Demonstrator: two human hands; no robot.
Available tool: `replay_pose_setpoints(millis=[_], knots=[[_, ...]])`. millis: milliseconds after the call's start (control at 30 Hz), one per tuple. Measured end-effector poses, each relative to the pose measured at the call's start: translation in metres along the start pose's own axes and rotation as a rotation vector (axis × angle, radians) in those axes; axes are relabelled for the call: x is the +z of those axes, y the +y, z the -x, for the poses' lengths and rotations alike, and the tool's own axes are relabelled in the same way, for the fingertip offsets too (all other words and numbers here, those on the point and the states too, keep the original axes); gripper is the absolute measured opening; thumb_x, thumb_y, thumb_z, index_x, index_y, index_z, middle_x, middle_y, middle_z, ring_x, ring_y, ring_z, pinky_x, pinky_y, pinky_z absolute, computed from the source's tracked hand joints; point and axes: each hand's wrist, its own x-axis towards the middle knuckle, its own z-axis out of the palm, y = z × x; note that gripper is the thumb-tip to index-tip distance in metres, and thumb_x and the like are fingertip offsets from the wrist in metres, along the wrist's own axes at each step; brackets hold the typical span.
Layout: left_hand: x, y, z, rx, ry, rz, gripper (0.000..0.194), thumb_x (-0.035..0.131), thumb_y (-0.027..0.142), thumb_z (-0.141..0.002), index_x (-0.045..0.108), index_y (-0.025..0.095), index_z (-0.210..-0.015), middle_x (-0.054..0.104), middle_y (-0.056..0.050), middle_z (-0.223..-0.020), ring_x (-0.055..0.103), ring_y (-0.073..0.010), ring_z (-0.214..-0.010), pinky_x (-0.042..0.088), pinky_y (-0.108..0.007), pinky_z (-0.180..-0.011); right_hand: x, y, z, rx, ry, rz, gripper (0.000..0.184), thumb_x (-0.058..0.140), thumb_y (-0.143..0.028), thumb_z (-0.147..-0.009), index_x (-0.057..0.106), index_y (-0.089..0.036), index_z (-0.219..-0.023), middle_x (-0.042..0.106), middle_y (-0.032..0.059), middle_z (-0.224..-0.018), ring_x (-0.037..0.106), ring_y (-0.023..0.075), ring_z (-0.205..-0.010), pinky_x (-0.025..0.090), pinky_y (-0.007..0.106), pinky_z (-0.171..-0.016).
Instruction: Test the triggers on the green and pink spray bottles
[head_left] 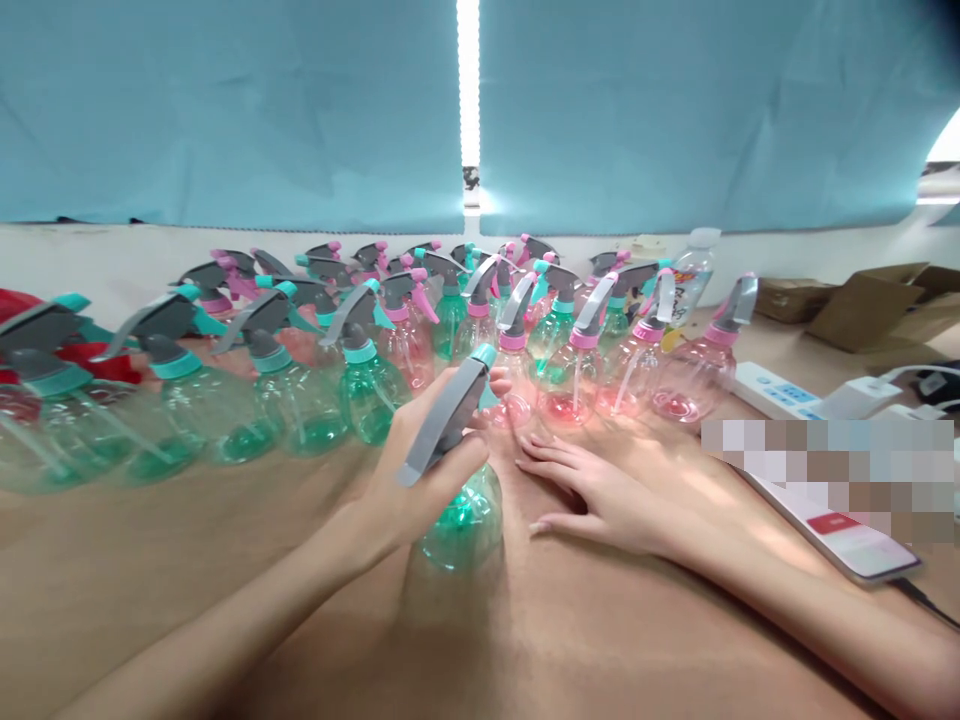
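Observation:
A green spray bottle (459, 535) with a grey and teal trigger head stands near the middle of the table (322, 620). Around the neck of this bottle, my left hand (420, 450) is closed, its fingers partly hidden behind the grey head. My right hand (585, 490) rests on the tabletop just right of the bottle, fingers stretched out and holding nothing. Beyond its fingertips stand clear pink spray bottles (566, 400) with pink collars. To the left of my left hand is a row of green spray bottles (307, 425) with teal collars.
More spray bottles crowd the back. A labelled plastic bottle (691, 275) stands behind them. At right are a phone (847, 535) with a cable, a white power strip (776, 392) with plugs and an open cardboard box (870, 310). Red material (97, 362) lies at far left.

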Motion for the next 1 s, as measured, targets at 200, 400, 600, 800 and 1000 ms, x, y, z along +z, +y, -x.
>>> replay_pose_setpoints(millis=[200, 400, 600, 800, 1000], knots=[[-0.0005, 0.0004, -0.0004, 0.028, -0.016, 0.010, 0.031, 0.051, 0.015, -0.081, 0.059, 0.023, -0.110, 0.047, 0.002, -0.079, 0.038, -0.0136, -0.064, 0.036, -0.028, -0.059, 0.0028, 0.0026, 0.0013, -0.011, 0.022, -0.031, 0.073, 0.061, -0.061, -0.086, 0.048, -0.019, -0.144, 0.037, 0.0128, -0.154, 0.034, 0.0326, -0.142, 0.033, 0.052, -0.114], [0.0000, -0.0015, 0.0007, 0.016, -0.008, 0.023, 0.031, 0.049, 0.009, -0.076, 0.055, 0.025, -0.102, 0.037, 0.004, -0.073, 0.031, -0.0128, -0.060, 0.029, -0.028, -0.055, 0.0021, 0.0015, 0.0010, 0.015, 0.005, -0.014, 0.073, 0.060, -0.062, -0.086, 0.050, -0.018, -0.142, 0.042, 0.0125, -0.152, 0.038, 0.0322, -0.140, 0.035, 0.051, -0.113], [0.0005, 0.0014, 0.0024, 0.044, -0.013, 0.012, 0.019, 0.047, 0.009, -0.075, 0.050, 0.024, -0.087, 0.035, 0.004, -0.075, 0.029, -0.0128, -0.061, 0.027, -0.029, -0.056, 0.0042, 0.0028, 0.0015, 0.013, 0.016, -0.012, 0.074, 0.063, -0.060, -0.085, 0.046, -0.020, -0.145, 0.038, 0.0124, -0.154, 0.034, 0.0323, -0.142, 0.032, 0.053, -0.115], [0.0005, -0.0002, 0.0006, 0.055, -0.002, -0.017, 0.019, 0.046, 0.010, -0.076, 0.049, 0.024, -0.088, 0.036, 0.004, -0.075, 0.030, -0.0130, -0.061, 0.029, -0.028, -0.056, 0.0059, 0.0041, 0.0023, -0.001, 0.022, -0.025, 0.074, 0.063, -0.058, -0.086, 0.044, -0.019, -0.146, 0.034, 0.0130, -0.156, 0.032, 0.0338, -0.143, 0.031, 0.055, -0.115], [-0.0005, -0.0010, 0.0022, 0.039, -0.012, -0.007, 0.020, 0.048, 0.010, -0.078, 0.050, 0.025, -0.091, 0.040, 0.004, -0.077, 0.033, -0.0131, -0.062, 0.032, -0.028, -0.057, 0.0071, 0.0057, 0.0023, 0.002, 0.007, -0.012, 0.075, 0.058, -0.061, -0.088, 0.043, -0.017, -0.147, 0.033, 0.0136, -0.156, 0.031, 0.0330, -0.143, 0.031, 0.054, -0.115]])
